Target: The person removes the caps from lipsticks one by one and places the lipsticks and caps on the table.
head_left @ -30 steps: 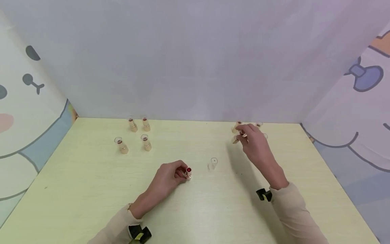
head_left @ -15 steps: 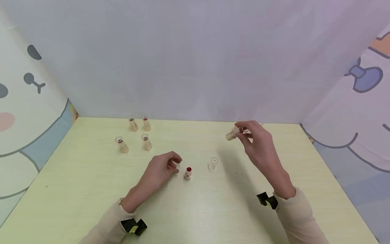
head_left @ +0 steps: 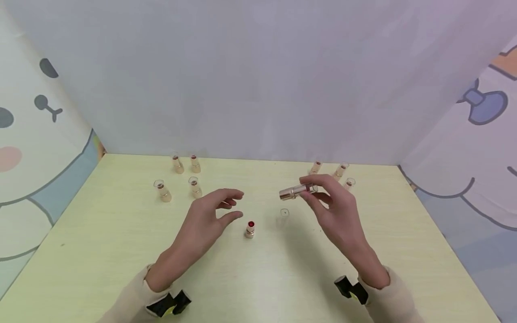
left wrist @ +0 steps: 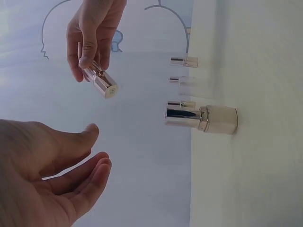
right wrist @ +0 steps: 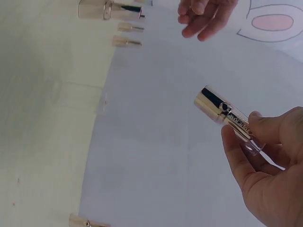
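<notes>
My right hand (head_left: 337,208) pinches a capped lipstick (head_left: 294,192) by its clear cap end, thumb against fingers. It hangs tilted above the table, its gold base pointing left; lettering shows on it in the right wrist view. My left hand (head_left: 208,215) is held above the table with thumb and fingers apart and nothing between them. Just right of the left hand, an uncapped lipstick (head_left: 250,229) with a red tip stands upright on the table, large in the left wrist view too. A clear cap (head_left: 284,217) stands on the table between the hands.
Several capped lipsticks stand in a group at the back left, one of them (head_left: 163,192) nearest the left side. More stand at the back right, including a lipstick (head_left: 316,168) partly behind the right hand. A pale curtain (head_left: 258,80) closes off the table's far edge.
My left hand has let go of the uncapped lipstick, drawn back left and spread its fingers. The right hand has lifted a capped lipstick from the back-right group and carried it left and nearer.
</notes>
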{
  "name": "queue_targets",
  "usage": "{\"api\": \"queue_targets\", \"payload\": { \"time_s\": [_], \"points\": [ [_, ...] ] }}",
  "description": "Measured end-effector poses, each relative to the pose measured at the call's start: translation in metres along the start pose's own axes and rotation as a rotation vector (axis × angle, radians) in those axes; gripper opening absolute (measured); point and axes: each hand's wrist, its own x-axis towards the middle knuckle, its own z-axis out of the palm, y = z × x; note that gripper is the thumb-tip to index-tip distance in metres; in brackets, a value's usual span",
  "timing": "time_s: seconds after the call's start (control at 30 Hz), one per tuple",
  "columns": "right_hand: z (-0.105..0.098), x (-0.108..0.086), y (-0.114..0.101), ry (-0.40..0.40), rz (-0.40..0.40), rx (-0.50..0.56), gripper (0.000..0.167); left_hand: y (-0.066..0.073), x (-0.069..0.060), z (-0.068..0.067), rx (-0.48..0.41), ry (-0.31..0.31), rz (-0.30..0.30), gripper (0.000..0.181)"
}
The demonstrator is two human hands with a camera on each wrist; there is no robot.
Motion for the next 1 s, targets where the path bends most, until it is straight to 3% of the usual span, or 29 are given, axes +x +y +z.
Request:
{"api": "queue_targets", "payload": {
  "time_s": [0.17,0.3,0.57,1.0],
  "points": [
    [0.004,-0.013,-0.008,-0.037,0.052,0.127,0.034,0.011,-0.006,0.005,0.002,0.027,0.167,0.05],
    [0.005,-0.024,-0.013,-0.09,0.086,0.253,0.032,0.02,-0.012,0.01,0.014,0.016,0.241,0.05],
    [0.013,-0.039,-0.016,-0.164,0.044,0.446,0.035,0.031,-0.021,0.016,-0.008,-0.057,0.251,0.047],
    [0.016,-0.053,-0.02,-0.178,0.044,0.493,0.037,0.039,-0.027,0.024,-0.061,-0.09,0.29,0.036]
  ]
}}
